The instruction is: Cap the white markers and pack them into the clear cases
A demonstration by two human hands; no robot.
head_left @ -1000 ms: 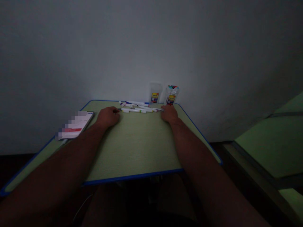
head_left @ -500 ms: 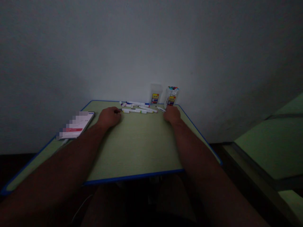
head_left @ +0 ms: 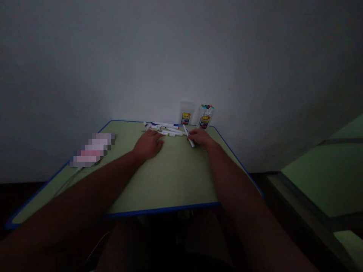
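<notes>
In my right hand (head_left: 200, 136) is a white marker (head_left: 189, 136) with a green lower end, pinched between thumb and fingers and tilted above the table. My left hand (head_left: 149, 144) lies palm down at the near side of a loose row of white markers (head_left: 171, 130). Its fingers are apart and reach over the left end of a marker with a green band (head_left: 169, 133), partly covering it. Behind the markers stands a clear plastic case (head_left: 186, 113) with a yellow label. Beside it, a second case (head_left: 205, 116) is filled with markers whose coloured ends show at the top.
A phone (head_left: 92, 149), its screen blurred, lies at the left of the table with a white cable (head_left: 68, 179) attached. The pale table (head_left: 170, 177) has a blue edge. A grey wall (head_left: 176, 56) rises right behind it.
My left hand has slid right, onto the markers. My right hand has lifted a marker from beside the filled case and brought it slightly left, turning it more upright.
</notes>
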